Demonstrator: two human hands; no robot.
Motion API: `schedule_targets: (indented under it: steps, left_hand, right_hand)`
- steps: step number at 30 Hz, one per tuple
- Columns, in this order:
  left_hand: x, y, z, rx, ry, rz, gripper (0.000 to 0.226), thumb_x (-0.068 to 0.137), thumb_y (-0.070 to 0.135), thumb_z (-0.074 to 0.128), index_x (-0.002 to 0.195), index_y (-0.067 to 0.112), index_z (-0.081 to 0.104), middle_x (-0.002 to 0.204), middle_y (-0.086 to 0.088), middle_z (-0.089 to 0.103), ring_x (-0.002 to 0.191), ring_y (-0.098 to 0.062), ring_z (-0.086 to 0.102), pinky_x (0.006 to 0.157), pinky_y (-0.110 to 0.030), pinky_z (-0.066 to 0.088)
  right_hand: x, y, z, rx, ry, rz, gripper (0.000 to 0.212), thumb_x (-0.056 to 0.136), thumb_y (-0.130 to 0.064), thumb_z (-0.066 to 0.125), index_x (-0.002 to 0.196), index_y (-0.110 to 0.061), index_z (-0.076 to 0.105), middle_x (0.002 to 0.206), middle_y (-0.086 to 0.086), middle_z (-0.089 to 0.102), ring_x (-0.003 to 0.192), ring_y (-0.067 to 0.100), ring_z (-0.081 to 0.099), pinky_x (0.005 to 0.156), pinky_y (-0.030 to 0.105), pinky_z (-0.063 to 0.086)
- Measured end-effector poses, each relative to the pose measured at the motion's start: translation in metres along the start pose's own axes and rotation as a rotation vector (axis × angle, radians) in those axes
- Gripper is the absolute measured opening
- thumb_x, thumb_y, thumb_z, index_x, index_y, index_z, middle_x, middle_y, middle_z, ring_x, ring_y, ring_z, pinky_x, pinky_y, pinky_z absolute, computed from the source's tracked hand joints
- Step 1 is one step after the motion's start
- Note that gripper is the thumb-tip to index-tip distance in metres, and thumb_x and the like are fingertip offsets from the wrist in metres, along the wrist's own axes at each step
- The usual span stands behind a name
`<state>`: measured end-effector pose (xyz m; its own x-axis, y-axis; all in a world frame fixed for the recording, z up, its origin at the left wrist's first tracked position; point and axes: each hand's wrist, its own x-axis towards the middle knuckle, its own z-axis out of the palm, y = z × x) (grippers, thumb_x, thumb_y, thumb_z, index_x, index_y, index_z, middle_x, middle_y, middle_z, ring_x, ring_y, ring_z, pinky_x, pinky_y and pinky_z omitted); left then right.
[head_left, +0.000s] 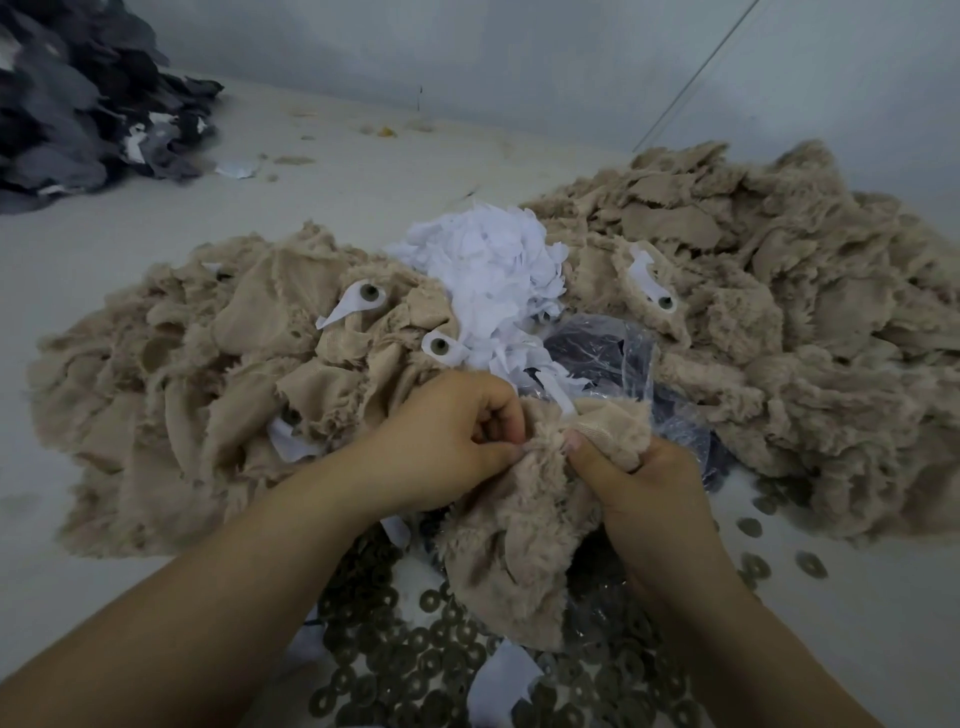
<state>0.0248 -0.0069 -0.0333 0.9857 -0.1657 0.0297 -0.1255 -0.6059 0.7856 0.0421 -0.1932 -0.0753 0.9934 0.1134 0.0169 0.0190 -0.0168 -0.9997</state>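
Being pinched at its upper edge right now is a beige plush piece (519, 525), held low in the middle of the view, just in front of the person. The left hand (452, 441) is closed on the fabric's edge, thumb against curled fingers. The right hand (639, 483) is wrapped round the other side, its thumb tip pressed into the fur and its fingers curled behind. The two hands are being held almost touching. The lower part of the piece is hanging between the forearms and is being draped over a thick spread of dark ring-shaped discs (415, 670), with a few strays lying off to the right.

Just beyond the hands a clear plastic bag (618, 348) is lying crumpled, with something dark showing through it. Behind that, a mound of white scraps (488, 265) is sitting between two heaps of the same beige plush, a left heap (171, 395) and a larger right heap (789, 312). Round plastic eyes (370, 294) on white patches are showing here and there among the plush.

All of it is being carried by a pale grey surface (104, 249), which is flecked with fluff and small bits toward the back. At the far left a dark grey fabric pile (78, 104) is lying well apart. The surface is being met by a plain pale wall (467, 52), crossed at the upper right by a thin slanting line (696, 78); whether this is a cord cannot be told.
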Motion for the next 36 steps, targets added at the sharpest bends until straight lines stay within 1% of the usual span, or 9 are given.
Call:
schedule_targets:
  steps: [5,11,14,18,21,24,29,34,36]
  left_hand:
    - [0.000,0.001,-0.007,-0.098,0.049,-0.103,0.009,0.089,0.009,0.071,0.080,0.011,0.073,0.062,0.005,0.067,0.052,-0.002,0.056,0.053,-0.016,0.047]
    - [-0.006,0.017,-0.005,-0.884,0.071,-0.099,0.011,0.081,0.011,0.063,0.078,0.002,0.059,0.052,-0.009,0.044,0.038,-0.015,0.040,0.040,-0.020,0.026]
    - [-0.008,0.024,0.003,-1.036,0.092,-0.034,0.010,0.081,0.010,0.060,0.083,0.003,0.054,0.055,-0.008,0.041,0.038,-0.015,0.038,0.044,-0.023,0.020]
    - [-0.011,0.024,-0.002,-1.009,0.137,-0.024,0.010,0.081,0.010,0.060,0.088,0.005,0.065,0.056,-0.009,0.043,0.043,-0.018,0.040,0.044,-0.024,0.022]
    - [-0.015,0.019,-0.015,-0.978,-0.008,0.005,0.020,0.081,-0.010,0.058,0.091,0.000,0.073,0.064,-0.018,0.060,0.051,-0.024,0.057,0.044,-0.026,0.045]
    - [-0.026,0.022,-0.022,-0.753,-0.175,0.035,0.040,0.083,-0.024,0.047,0.105,-0.002,0.072,0.081,-0.025,0.072,0.064,-0.024,0.072,0.058,-0.032,0.059]
    - [-0.035,0.027,-0.024,-0.331,-0.097,0.033,0.043,0.088,-0.010,0.064,0.109,0.026,0.075,0.083,-0.006,0.077,0.079,-0.041,0.072,0.071,-0.067,0.055]
    - [-0.036,0.034,-0.017,-0.207,0.128,0.048,0.017,0.080,0.006,0.078,0.088,0.021,0.078,0.064,0.001,0.073,0.062,-0.020,0.073,0.065,-0.035,0.062]
    - [-0.037,0.039,-0.012,-0.190,0.232,0.081,0.008,0.073,0.020,0.081,0.080,0.020,0.077,0.060,0.001,0.072,0.053,-0.023,0.070,0.055,-0.037,0.060]
  right_hand:
    - [0.000,0.001,0.000,-0.049,0.038,-0.024,0.021,0.087,-0.014,0.072,0.074,-0.029,0.074,0.073,-0.009,0.076,0.068,0.004,0.071,0.054,0.015,0.053]
    - [0.002,0.004,-0.002,-0.162,0.068,-0.081,0.012,0.087,-0.017,0.073,0.083,-0.028,0.076,0.069,-0.015,0.074,0.064,-0.001,0.068,0.052,0.011,0.051]
    - [0.002,0.007,-0.002,-0.231,0.029,-0.092,0.017,0.087,-0.016,0.073,0.081,-0.031,0.074,0.067,-0.007,0.074,0.066,0.012,0.070,0.052,0.027,0.058]
    - [0.005,0.009,-0.004,-0.371,0.085,-0.102,0.022,0.086,-0.020,0.074,0.065,-0.013,0.072,0.061,0.004,0.070,0.056,0.013,0.065,0.047,0.021,0.050]
    - [0.007,0.008,-0.005,-0.417,0.114,-0.108,0.027,0.086,-0.022,0.074,0.067,-0.004,0.069,0.057,0.009,0.067,0.054,0.019,0.061,0.046,0.025,0.046]
    - [0.007,0.006,-0.004,-0.437,0.107,-0.114,0.032,0.087,-0.026,0.072,0.066,-0.003,0.068,0.057,0.012,0.065,0.054,0.024,0.061,0.049,0.034,0.046]
    - [0.006,0.005,-0.003,-0.474,0.103,-0.117,0.030,0.087,-0.026,0.073,0.068,-0.003,0.070,0.058,0.012,0.066,0.057,0.026,0.061,0.050,0.034,0.046]
    - [0.006,0.004,-0.002,-0.533,0.112,-0.132,0.032,0.087,-0.030,0.073,0.070,-0.003,0.071,0.060,0.011,0.068,0.061,0.029,0.065,0.054,0.041,0.052]
    - [0.007,0.004,-0.002,-0.543,0.108,-0.138,0.030,0.087,-0.030,0.074,0.073,-0.003,0.072,0.063,0.011,0.069,0.063,0.028,0.067,0.057,0.044,0.054]
